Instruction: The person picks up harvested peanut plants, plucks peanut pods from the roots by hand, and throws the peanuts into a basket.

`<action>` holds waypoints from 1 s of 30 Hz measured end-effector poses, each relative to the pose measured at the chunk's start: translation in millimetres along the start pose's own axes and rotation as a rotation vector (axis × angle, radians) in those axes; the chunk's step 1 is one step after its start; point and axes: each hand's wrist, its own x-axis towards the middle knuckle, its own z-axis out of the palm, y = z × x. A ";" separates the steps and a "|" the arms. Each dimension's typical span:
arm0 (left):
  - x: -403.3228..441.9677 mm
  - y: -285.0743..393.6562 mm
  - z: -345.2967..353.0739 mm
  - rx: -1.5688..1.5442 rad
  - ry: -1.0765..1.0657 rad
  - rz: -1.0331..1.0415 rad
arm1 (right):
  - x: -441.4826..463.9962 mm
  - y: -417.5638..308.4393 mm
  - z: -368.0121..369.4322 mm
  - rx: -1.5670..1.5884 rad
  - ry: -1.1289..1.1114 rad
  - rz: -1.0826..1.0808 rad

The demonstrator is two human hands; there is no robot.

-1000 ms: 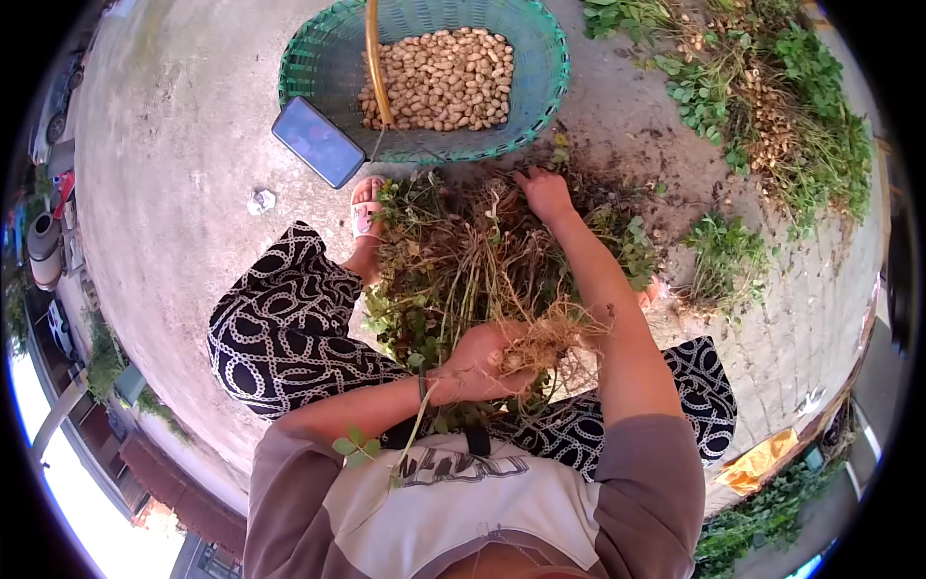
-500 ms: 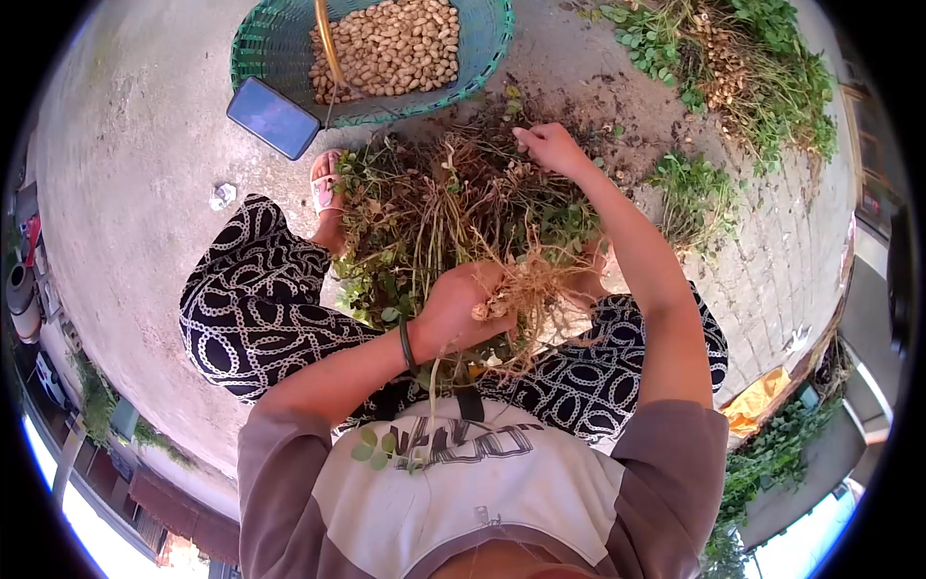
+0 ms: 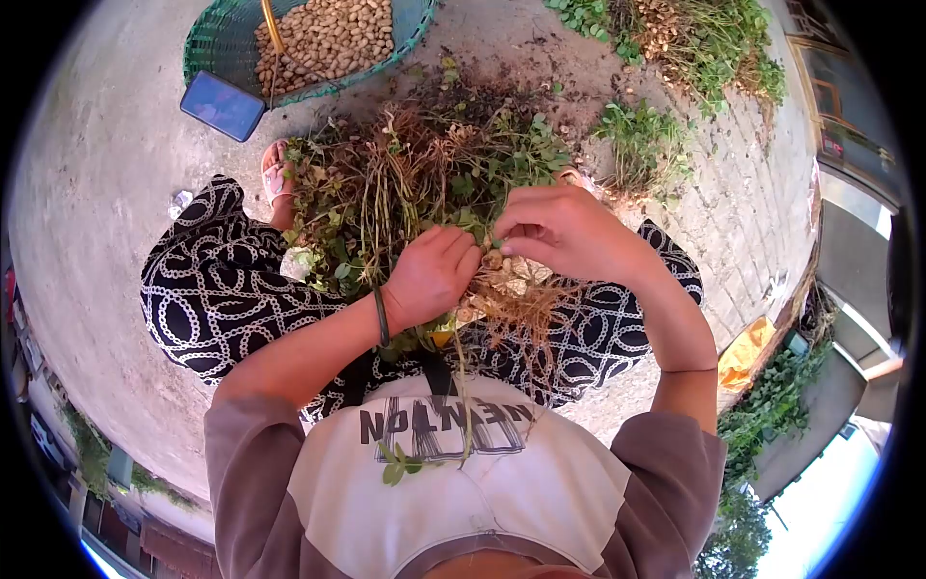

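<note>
My left hand (image 3: 434, 275) is closed round the stems of a peanut plant, and its tangled tan roots (image 3: 531, 314) hang out to the right over my lap. Against those roots, my right hand (image 3: 569, 232) pinches with thumb and fingers at a peanut pod (image 3: 494, 260). Both hands nearly touch. A thin stem with green leaves (image 3: 400, 465) trails down from the left hand onto my shirt. Just beyond the hands lies a heap of pulled peanut plants (image 3: 405, 174), stems and leaves mixed, between my feet.
A green woven basket (image 3: 214, 48) with many peanuts stands at the upper left, a phone (image 3: 223, 105) at its near rim. More peanut plants (image 3: 709, 53) lie at the upper right, and a smaller leafy bunch (image 3: 641, 145) nearer. Soil crumbs are scattered on the concrete.
My right hand has come back from beside the basket, over the heap, to the roots at my left hand. The whole view has shifted, with the basket now farther up and left.
</note>
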 end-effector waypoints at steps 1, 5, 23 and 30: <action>-0.3 -0.3 0.7 0.006 -0.003 0.009 | -6.0 2.1 9.3 -0.090 0.003 -0.009; -2.1 0.0 -1.6 -0.016 -0.047 0.021 | -17.7 14.1 32.7 -0.037 0.036 -0.007; -5.4 -13.6 3.2 -0.163 -0.024 0.031 | -13.5 18.5 53.1 0.027 0.309 -0.227; -5.9 -15.5 3.9 -0.163 0.019 0.032 | -13.7 17.8 58.2 0.053 0.451 -0.199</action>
